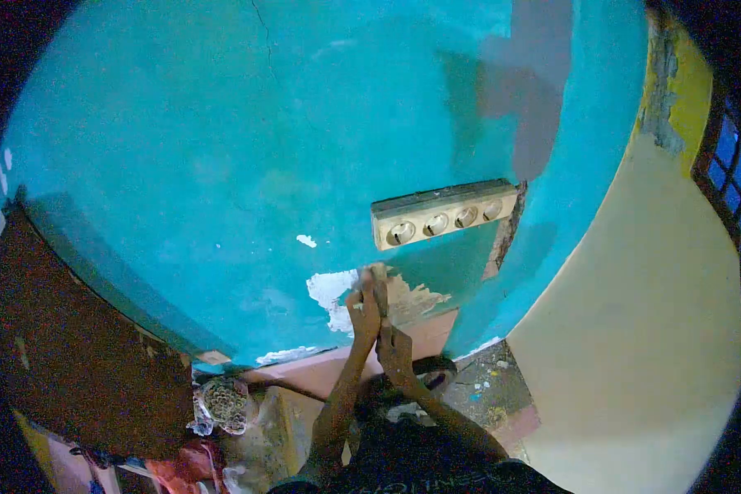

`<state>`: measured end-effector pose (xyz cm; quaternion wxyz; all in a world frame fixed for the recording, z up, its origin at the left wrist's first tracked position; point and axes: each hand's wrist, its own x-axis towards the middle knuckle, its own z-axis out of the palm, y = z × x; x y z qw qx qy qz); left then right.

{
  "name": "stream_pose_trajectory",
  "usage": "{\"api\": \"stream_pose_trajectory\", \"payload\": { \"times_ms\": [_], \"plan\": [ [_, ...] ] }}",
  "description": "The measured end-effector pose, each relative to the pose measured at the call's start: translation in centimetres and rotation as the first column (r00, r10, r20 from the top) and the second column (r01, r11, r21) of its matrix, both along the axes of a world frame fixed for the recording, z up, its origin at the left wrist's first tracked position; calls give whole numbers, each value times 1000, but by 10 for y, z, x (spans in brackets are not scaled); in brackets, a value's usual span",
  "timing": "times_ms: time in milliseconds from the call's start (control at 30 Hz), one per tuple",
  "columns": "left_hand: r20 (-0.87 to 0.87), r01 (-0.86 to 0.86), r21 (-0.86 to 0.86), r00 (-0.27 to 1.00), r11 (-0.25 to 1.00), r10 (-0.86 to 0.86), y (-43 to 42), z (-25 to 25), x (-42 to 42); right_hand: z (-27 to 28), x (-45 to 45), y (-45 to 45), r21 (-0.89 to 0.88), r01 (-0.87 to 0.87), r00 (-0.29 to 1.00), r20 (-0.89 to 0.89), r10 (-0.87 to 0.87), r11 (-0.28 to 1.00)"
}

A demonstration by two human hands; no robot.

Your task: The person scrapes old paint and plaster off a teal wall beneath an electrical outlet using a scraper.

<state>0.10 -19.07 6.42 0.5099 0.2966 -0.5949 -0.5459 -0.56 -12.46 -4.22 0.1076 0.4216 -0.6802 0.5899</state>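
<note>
Both my hands are together on a narrow scraper (380, 290), its tip against the turquoise wall (222, 165); the tool is small and partly covered by fingers. My left hand (364, 313) is closed near its upper end. Lower down and a little to the right, my right hand (396, 352) is wrapped around the handle end. Around the tip the paint is off: a white bare patch (331, 292) lies to the left, and a tan bare patch (412, 298) spreads to the right.
A strip of old round switches or sockets (445, 218) juts from the wall just above my hands. A clear bag (225, 403) of small pieces sits at lower left, near a brown panel (82, 354). Paint chips litter the floor (490, 383). A cream wall (634, 329) stands at right.
</note>
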Motion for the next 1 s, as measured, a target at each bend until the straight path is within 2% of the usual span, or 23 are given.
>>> {"api": "stream_pose_trajectory", "payload": {
  "times_ms": [67,100,167,267,300,367,400,433,467,500,533,567,600,667,700,733,767,800,867,900,933,967,1000],
  "plan": [
    [-55,28,-22,998,999,-30,-23,-34,-5,43,1,5,28,-163,942,303,147,986],
    [3,45,22,999,999,-45,-31,-52,-6,38,2,5,26,-167,942,300,152,986],
    [64,79,91,994,993,-85,-26,-62,-3,17,5,7,123,-171,870,484,91,978],
    [-22,123,64,992,990,-122,-10,-59,-6,1,3,16,74,-148,896,433,101,986],
    [-10,71,115,997,991,-71,-5,-53,-10,-1,0,15,80,-140,893,440,91,987],
    [-30,107,87,994,990,-104,-8,-48,-21,-1,-11,10,44,-42,983,180,33,998],
    [-59,130,45,990,991,-127,-11,-46,-24,-6,-12,6,47,-47,984,175,39,998],
    [-6,183,-85,983,979,-184,-27,-76,-32,-14,-11,-1,69,92,977,185,-103,993],
    [-11,179,-91,983,980,-181,-35,-99,-36,-18,-9,-5,88,233,950,194,-246,969],
    [-254,230,-3,941,973,-224,-37,-121,-42,-21,-12,2,79,236,950,192,-247,969],
    [-480,304,72,846,950,-234,-40,-151,-50,-24,-16,16,89,37,930,361,-67,995],
    [-230,-12,-248,972,969,-47,-51,-201,-68,-26,-19,24,63,-164,849,518,108,984],
    [-229,-8,-256,972,967,-53,-46,-181,-61,-19,-20,24,55,-161,849,518,109,986],
    [-24,106,0,994,994,-106,-20,-125,-39,-4,-16,30,164,-67,897,442,-13,984],
    [17,33,-87,999,996,-31,-20,-126,-41,-3,-13,35,176,-64,894,447,-22,982],
    [12,34,-80,999,996,-33,-19,-127,-40,-1,-14,36,122,-125,845,533,41,985],
    [-15,106,-91,994,990,-107,-20,-126,-37,1,-16,35,58,-179,786,609,107,982],
    [-36,178,-103,983,979,-183,-17,-126,-34,-8,-16,33,63,-175,787,609,101,983],
    [-100,198,-89,973,976,-206,-8,-117,-33,-38,-20,25,136,-89,880,475,14,987],
    [-161,209,-78,962,975,-219,-4,-109,-30,-45,-21,20,134,-89,881,473,15,987],
    [-164,206,-84,962,975,-218,-1,-100,-32,-51,-21,12,116,175,982,52,-182,978],
    [-250,119,-95,958,988,-139,4,-87,-37,-47,-21,7,-12,400,853,-360,-378,916],
    [-330,31,-87,942,996,-58,8,-80,-38,-45,-24,8,-4,398,856,-359,-373,917]
  ]
}}
